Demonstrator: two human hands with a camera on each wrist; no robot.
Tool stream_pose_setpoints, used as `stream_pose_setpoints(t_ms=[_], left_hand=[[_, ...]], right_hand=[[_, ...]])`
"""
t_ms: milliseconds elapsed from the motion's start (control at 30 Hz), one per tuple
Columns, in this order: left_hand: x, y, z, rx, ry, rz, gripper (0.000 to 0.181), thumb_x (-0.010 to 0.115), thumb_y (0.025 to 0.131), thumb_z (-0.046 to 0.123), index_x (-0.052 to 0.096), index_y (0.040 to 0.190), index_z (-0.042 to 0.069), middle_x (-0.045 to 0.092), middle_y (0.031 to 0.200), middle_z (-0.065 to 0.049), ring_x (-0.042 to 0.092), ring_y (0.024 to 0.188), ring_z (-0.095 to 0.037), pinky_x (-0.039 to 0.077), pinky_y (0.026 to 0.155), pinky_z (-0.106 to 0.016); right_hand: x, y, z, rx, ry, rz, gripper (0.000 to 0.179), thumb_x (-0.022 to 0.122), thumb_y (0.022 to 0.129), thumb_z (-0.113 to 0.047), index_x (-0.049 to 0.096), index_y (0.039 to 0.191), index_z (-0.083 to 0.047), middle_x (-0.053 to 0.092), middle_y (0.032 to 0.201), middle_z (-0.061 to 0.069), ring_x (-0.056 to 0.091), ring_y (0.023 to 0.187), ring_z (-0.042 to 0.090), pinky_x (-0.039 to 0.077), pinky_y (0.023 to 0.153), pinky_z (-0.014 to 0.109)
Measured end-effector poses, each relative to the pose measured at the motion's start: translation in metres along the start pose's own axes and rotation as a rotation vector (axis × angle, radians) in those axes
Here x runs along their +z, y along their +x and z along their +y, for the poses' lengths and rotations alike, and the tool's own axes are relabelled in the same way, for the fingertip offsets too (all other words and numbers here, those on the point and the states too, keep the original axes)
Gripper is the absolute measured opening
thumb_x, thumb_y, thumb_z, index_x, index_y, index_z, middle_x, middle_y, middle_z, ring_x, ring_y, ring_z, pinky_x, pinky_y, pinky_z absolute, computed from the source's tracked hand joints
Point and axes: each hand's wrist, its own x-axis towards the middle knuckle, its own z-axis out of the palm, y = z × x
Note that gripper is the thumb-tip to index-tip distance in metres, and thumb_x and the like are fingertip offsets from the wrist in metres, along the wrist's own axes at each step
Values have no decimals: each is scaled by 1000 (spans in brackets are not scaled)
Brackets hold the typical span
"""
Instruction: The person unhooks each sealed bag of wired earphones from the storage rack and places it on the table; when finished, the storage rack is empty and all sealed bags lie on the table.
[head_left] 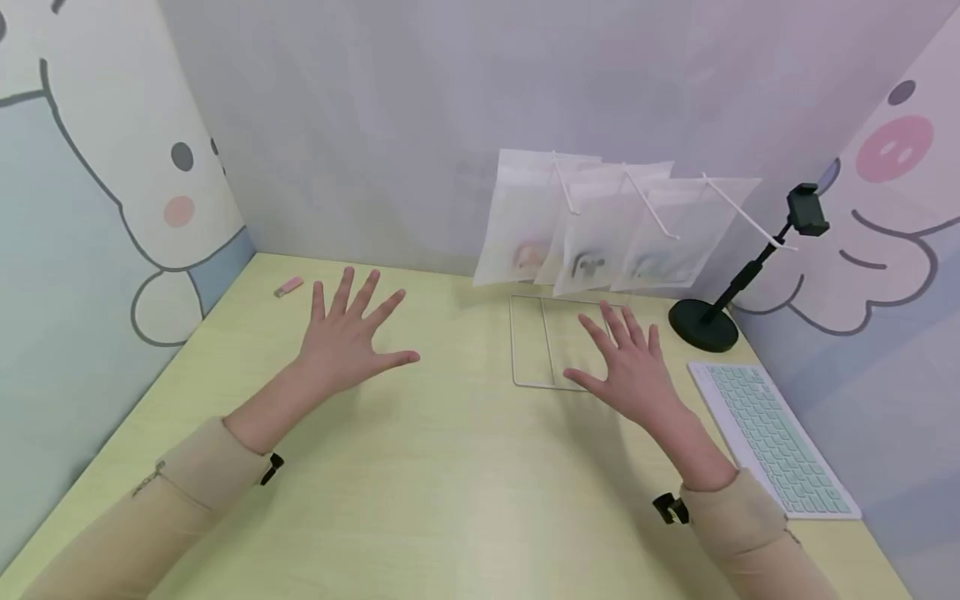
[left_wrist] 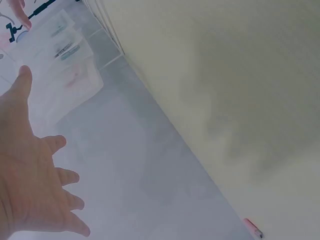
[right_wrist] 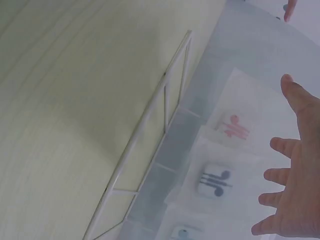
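Note:
My left hand point(head_left: 341, 342) hovers over the left half of the table with its fingers spread and nothing in it. Likewise spread and holding nothing, my right hand point(head_left: 633, 371) is above the front right of a white wire stand point(head_left: 514, 342). From the stand's white prongs point(head_left: 651, 204) hang several translucent pouches point(head_left: 517, 200). Through the pouches, the right wrist view shows earphones: a red pair point(right_wrist: 234, 127) and a black pair point(right_wrist: 216, 181). A small pink USB stick point(head_left: 288, 287) lies beyond my left hand, near the table's back left corner.
A white keyboard with pale green keys point(head_left: 772, 433) lies along the table's right side. Behind it stands a black phone holder point(head_left: 705, 325) on a round base. Cartoon-printed panels point(head_left: 187, 167) flank the table point(head_left: 465, 500), and a plain pale wall point(head_left: 360, 125) rises at the back.

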Motion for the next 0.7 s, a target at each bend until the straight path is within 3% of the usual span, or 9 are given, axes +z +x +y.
stream_pose_setpoints(t_ms=[333,500,700], left_hand=[[-14,40,13,21,-20,47,97,35,75,85,15,152,30,-7,159,-6,-21,143,-28,-12,110,-59],[-13,62,25,33,-44,79,100,37,75,85,12,153,28,-10,159,-4,-19,143,-27,-11,111,-58],[-6,88,41,47,-91,140,104,45,74,82,11,153,24,-1,160,-6,-16,144,-25,-7,112,-56]], right_hand=[[-4,-1,45,37,-5,19,86,62,81,-60,28,149,-20,13,158,13,5,144,39,2,107,68],[3,-3,67,30,9,15,85,64,81,-56,29,149,-18,15,157,16,2,144,37,2,108,67],[21,-6,95,-7,22,-12,87,67,80,-53,27,149,-18,12,157,16,-3,145,33,5,108,66]])
